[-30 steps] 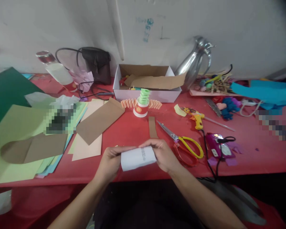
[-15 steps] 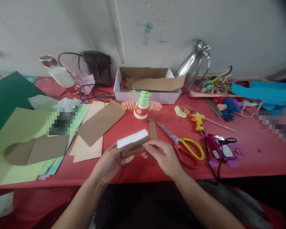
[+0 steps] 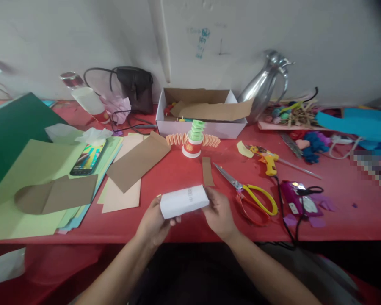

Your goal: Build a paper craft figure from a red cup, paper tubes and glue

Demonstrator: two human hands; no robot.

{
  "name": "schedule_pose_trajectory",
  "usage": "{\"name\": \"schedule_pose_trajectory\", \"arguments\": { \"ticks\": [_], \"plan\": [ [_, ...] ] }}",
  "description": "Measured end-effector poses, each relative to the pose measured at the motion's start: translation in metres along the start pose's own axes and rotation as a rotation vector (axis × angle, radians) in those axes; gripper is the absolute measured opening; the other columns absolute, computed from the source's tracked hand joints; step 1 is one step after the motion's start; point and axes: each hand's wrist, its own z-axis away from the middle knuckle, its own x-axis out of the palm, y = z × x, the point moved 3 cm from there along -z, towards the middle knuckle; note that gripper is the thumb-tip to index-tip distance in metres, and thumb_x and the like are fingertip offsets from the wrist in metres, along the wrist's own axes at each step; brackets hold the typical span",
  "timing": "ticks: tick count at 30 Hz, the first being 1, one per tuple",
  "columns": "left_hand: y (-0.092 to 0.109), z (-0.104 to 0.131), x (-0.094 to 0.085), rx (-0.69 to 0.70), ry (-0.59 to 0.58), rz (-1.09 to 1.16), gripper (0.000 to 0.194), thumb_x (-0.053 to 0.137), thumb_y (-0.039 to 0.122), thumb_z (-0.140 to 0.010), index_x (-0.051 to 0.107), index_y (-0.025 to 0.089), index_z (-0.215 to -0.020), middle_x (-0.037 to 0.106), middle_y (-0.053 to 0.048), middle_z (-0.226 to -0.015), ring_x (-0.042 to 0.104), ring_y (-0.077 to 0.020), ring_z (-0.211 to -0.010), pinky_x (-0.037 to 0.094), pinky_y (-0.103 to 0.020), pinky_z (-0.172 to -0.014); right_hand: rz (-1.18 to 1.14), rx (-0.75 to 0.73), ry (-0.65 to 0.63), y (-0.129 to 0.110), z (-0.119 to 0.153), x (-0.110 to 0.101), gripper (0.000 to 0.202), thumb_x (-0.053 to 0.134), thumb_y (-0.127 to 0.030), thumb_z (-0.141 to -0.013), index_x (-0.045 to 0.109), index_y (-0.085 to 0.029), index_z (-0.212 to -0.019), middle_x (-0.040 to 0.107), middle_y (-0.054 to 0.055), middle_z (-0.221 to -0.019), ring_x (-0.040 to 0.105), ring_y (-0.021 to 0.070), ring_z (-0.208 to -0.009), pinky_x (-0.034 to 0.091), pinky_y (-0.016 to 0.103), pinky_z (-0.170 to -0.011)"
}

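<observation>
A folded white card piece (image 3: 184, 201) with faint print is held between my two hands above the red table's front part. My left hand (image 3: 155, 222) grips its left end, with fingertips showing under it. The right end is in my right hand (image 3: 220, 214), whose fingers are partly behind the card. Beyond it stands a red and white paper cup (image 3: 192, 148) with a green folded strip (image 3: 197, 130) on top and orange folded strips at its sides. A short brown card strip (image 3: 207, 171) lies just behind my right hand.
Yellow and red handled scissors (image 3: 241, 186), a yellow glue gun (image 3: 269, 163) and a purple device (image 3: 300, 198) lie right. Left are brown card (image 3: 139, 163), coloured sheets and a phone (image 3: 89, 157). Behind stand a white box (image 3: 201, 129) and a metal jug (image 3: 265, 87).
The white piece has been turned so its broad printed face shows, and its brown side is hidden. My right hand has moved to its right end. The view has shifted slightly.
</observation>
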Motion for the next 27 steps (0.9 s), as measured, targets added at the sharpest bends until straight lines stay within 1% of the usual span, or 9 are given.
{"name": "schedule_pose_trajectory", "arguments": {
  "ticks": [2,4,7,10,13,17,21,24,27],
  "plan": [
    [-0.003,0.004,0.002,0.041,0.001,-0.026,0.020,0.072,0.023,-0.074,0.060,0.016,-0.088,0.061,0.001,-0.050,0.053,-0.0100,-0.036,0.039,-0.017,-0.035,-0.037,0.065,0.073,0.003,0.001,0.002,0.014,0.064,-0.031,-0.088,0.064,-0.022,-0.078,0.065,0.000,-0.061,0.060,0.0156,-0.053,0.050,0.028,-0.053],
    [-0.004,0.010,0.002,0.165,0.025,-0.012,0.029,0.070,0.032,-0.081,0.053,0.022,-0.103,0.070,0.000,-0.071,0.065,-0.0131,-0.050,0.052,-0.021,-0.048,-0.081,0.124,0.173,0.006,0.001,0.001,0.017,0.063,-0.037,-0.089,0.065,-0.021,-0.082,0.066,0.000,-0.063,0.061,0.0154,-0.055,0.051,0.028,-0.055],
    [-0.007,0.016,0.000,0.366,0.019,-0.096,0.029,0.069,0.036,-0.084,0.054,0.026,-0.106,0.072,-0.003,-0.101,0.073,-0.0171,-0.075,0.061,-0.034,-0.072,-0.166,0.169,0.228,0.010,0.002,0.001,0.020,0.065,-0.040,-0.089,0.066,-0.021,-0.083,0.066,0.000,-0.068,0.062,0.0138,-0.059,0.053,0.027,-0.057],
    [-0.008,0.012,-0.004,0.413,0.021,-0.241,0.016,0.072,0.031,-0.082,0.067,0.020,-0.092,0.074,-0.005,-0.094,0.073,-0.0196,-0.082,0.060,-0.036,-0.082,-0.244,0.159,0.143,0.009,0.005,0.003,0.017,0.067,-0.038,-0.088,0.069,-0.022,-0.086,0.069,0.000,-0.070,0.065,0.0140,-0.062,0.055,0.028,-0.061],
    [0.002,0.001,-0.006,0.369,0.081,-0.239,0.016,0.075,0.032,-0.077,0.072,0.016,-0.082,0.075,-0.005,-0.083,0.072,-0.0203,-0.078,0.060,-0.035,-0.080,-0.244,0.167,0.064,0.000,0.003,0.003,0.016,0.071,-0.036,-0.085,0.073,-0.022,-0.091,0.072,0.001,-0.071,0.067,0.0160,-0.063,0.057,0.031,-0.064],
    [0.027,-0.016,0.010,0.385,0.010,-0.136,0.017,0.079,0.028,-0.072,0.070,0.014,-0.071,0.074,-0.005,-0.077,0.071,-0.0192,-0.078,0.058,-0.036,-0.083,-0.147,0.120,0.045,-0.024,-0.021,0.000,0.012,0.072,-0.033,-0.082,0.076,-0.021,-0.083,0.071,0.000,-0.065,0.066,0.0150,-0.058,0.057,0.031,-0.062],
    [0.043,-0.032,0.025,0.596,0.060,-0.106,0.015,0.078,0.016,-0.070,0.072,0.014,-0.083,0.073,-0.003,-0.079,0.070,-0.0165,-0.075,0.057,-0.032,-0.080,-0.245,0.086,0.118,-0.026,-0.051,0.002,0.012,0.076,-0.030,-0.076,0.072,-0.019,-0.073,0.068,-0.002,-0.061,0.065,0.0131,-0.055,0.055,0.029,-0.059],
    [0.043,-0.041,0.025,0.599,0.059,-0.108,0.014,0.077,0.022,-0.073,0.071,0.012,-0.081,0.071,-0.003,-0.073,0.069,-0.0150,-0.068,0.057,-0.031,-0.076,-0.326,0.164,0.157,-0.015,-0.061,0.006,0.019,0.077,-0.035,-0.076,0.068,-0.019,-0.072,0.065,-0.004,-0.060,0.062,0.0107,-0.054,0.055,0.027,-0.059],
    [0.045,-0.046,0.021,0.556,-0.028,-0.123,0.021,0.081,0.026,-0.070,0.071,0.012,-0.083,0.072,-0.005,-0.077,0.069,-0.0154,-0.073,0.055,-0.032,-0.079,-0.391,0.225,0.095,-0.011,-0.065,0.007,0.027,0.080,-0.044,-0.072,0.069,-0.019,-0.075,0.068,-0.003,-0.066,0.064,0.0099,-0.059,0.056,0.026,-0.064]
  ]
}}
